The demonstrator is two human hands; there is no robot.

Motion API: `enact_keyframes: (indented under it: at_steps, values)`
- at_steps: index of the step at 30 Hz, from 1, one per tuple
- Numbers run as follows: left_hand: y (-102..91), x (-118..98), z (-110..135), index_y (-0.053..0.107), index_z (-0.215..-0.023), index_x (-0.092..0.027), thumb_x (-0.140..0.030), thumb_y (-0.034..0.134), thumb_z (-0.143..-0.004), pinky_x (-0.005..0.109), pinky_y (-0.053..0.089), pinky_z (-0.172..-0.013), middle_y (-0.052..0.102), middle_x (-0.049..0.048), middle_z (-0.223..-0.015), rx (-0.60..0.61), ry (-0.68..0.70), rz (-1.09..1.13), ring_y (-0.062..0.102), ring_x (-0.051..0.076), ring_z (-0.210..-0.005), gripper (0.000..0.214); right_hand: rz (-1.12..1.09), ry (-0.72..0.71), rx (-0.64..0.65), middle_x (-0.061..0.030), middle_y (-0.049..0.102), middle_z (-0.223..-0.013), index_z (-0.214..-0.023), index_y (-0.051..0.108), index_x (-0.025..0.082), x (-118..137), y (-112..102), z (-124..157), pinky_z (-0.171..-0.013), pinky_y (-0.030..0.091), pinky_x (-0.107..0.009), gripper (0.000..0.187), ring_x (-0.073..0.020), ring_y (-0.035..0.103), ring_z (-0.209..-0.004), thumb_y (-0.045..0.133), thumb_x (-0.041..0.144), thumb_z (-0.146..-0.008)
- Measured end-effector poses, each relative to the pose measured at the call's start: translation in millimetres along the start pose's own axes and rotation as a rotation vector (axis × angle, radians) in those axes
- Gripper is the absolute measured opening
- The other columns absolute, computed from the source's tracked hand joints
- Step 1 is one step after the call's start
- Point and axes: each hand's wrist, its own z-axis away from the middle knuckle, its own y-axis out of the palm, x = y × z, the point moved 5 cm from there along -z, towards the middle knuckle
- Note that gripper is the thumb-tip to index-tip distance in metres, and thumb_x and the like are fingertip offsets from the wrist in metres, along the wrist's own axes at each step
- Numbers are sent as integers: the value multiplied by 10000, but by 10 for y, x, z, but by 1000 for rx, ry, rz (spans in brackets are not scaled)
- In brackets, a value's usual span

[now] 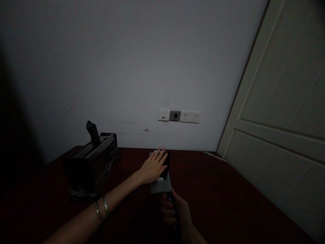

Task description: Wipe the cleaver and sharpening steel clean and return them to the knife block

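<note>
Nearest the camera, the right hand (175, 210) was curled tight around a dark handle (170, 197), knuckles to the left. The handle ran straight away from the body toward the wall. A flat grey piece (162, 185) lay on in the same line just beyond it, so the long axis pointed near to far across the dark red table (228, 203). In the dim light it could not be told whether the grey piece was joined to the handle or only lay under its end.

Farther along, the left hand (152, 167) lay spread and flat, palm down. It pressed on the far part of the grey piece, with its fingertips over a dark lump (166, 160) at the far right edge. That arm came in from the lower left, with bracelets (102, 207) on the wrist. The right hand was thus at the near end and the left hand at the far end.

To the left, well apart from both hands, stood a black box (91, 162) with an upright dark lever (92, 133) on top. Behind everything was the pale wall (127, 67) with a socket strip (179, 116), and a closed door (279, 101) stood on the right.
</note>
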Motion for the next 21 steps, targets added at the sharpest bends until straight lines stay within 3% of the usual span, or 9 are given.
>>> enact_keyframes:
  at_steps: [6, 12, 14, 21]
  values:
    - [-69, -373, 142, 251, -1374, -190, -408, 309, -911, 388, 226, -1075, 139, 92, -1481, 21, 168, 68, 92, 248, -1354, 515, -24, 44, 31, 101, 304, -458, -619, 470, 120, 14, 33, 20, -305, 118, -110, 373, 5, 164, -350, 701, 411, -653]
    - [-31, 20, -74, 305, -1354, -160, -379, 282, -924, 422, 264, -1053, 201, 126, -1460, 5, -30, 27, 155, 279, -1340, 483, -29, 26, 56, 95, 349, -492, -730, 508, 127, -69, 29, -8, -305, 120, -118, 347, -7, 191, -362, 714, 394, -649]
    - [-30, 50, -97, 309, -1352, -151, -367, 280, -926, 427, 271, -1048, 209, 135, -1456, -2, -72, 16, 163, 286, -1337, 479, -23, 29, 66, 95, 349, -491, -730, 507, 129, -79, 35, -7, -307, 118, -119, 343, -9, 193, -362, 705, 399, -659]
    - [-174, -422, 76, 290, -1356, -201, -401, 311, -913, 395, 233, -1073, 185, 82, -1473, -31, 69, 39, 109, 245, -1354, 486, 10, -11, -4, 100, 316, -486, -695, 490, 123, 36, 113, 67, -316, 103, -124, 362, 0, 180, -362, 706, 410, -652]
